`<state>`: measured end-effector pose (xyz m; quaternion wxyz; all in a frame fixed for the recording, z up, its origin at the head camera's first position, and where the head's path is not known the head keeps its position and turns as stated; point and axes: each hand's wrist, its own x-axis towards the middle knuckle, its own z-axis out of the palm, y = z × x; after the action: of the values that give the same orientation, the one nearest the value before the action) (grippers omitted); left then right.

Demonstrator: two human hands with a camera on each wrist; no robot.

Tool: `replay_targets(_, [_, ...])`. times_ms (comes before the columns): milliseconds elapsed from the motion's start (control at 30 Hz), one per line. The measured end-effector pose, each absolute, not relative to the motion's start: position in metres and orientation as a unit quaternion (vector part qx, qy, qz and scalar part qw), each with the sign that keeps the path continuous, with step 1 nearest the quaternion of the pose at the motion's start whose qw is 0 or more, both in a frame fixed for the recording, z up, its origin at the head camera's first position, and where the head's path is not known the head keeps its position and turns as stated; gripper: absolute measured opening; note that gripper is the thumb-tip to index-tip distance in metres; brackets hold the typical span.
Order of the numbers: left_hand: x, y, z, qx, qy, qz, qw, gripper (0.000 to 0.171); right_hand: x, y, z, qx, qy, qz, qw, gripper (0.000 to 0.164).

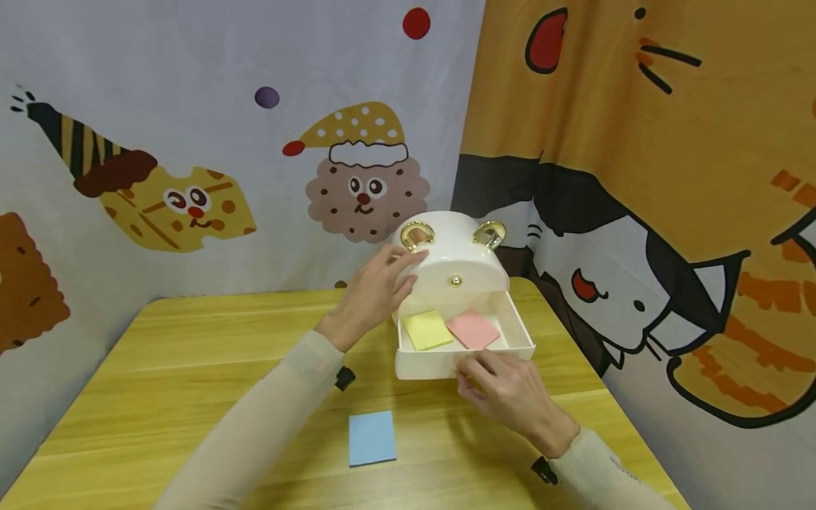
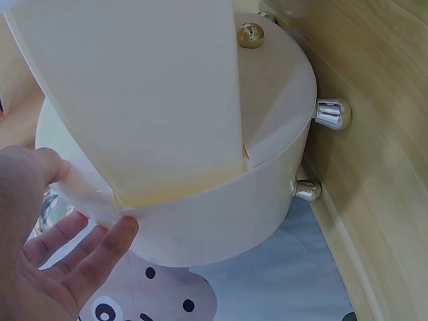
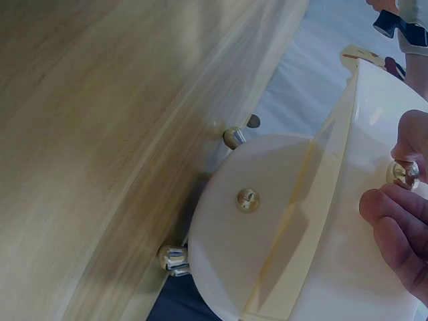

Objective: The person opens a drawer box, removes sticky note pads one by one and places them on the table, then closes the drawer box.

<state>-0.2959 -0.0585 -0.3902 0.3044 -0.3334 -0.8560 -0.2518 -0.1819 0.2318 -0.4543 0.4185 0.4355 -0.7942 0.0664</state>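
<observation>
A white storage box [image 1: 449, 244] with gold ears stands on the table, one drawer [image 1: 423, 363] pulled out towards me. Inside the drawer lie a yellow sticky-note pad [image 1: 428, 331] and a pink one [image 1: 473, 330]. My left hand [image 1: 372, 287] touches the box's upper left side, fingers spread; in the left wrist view its fingertips [image 2: 127, 226] press the curved shell beside the drawer opening. At the drawer's front, my right hand [image 1: 510, 393] pinches a gold knob [image 3: 403, 173] between thumb and fingers. A blue sticky-note pad [image 1: 372, 438] lies on the table between my forearms.
The wooden table [image 1: 210, 375] meets a printed cloth [image 1: 204, 42] behind and on the right. Another gold knob [image 1: 455, 281] sits on the box's upper face. Below the drawer, the wrist views show another knobbed front [image 3: 234, 241] and short metallic feet [image 2: 332, 114].
</observation>
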Motion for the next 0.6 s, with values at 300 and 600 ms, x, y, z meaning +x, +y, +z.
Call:
replay_targets(300, [-0.2980,-0.0596,-0.3899,-0.334,-0.854,-0.252,0.309,0.046,-0.1824,0.2315,-0.4534,0.454,-0.778,0.078,0.428,0.012])
replay_targets(600, [-0.2982,-0.0587,-0.3903,-0.327,-0.862,-0.252,0.294,0.045,-0.1797,0.2349,-0.4558,0.455,-0.775,0.075,0.432,0.021])
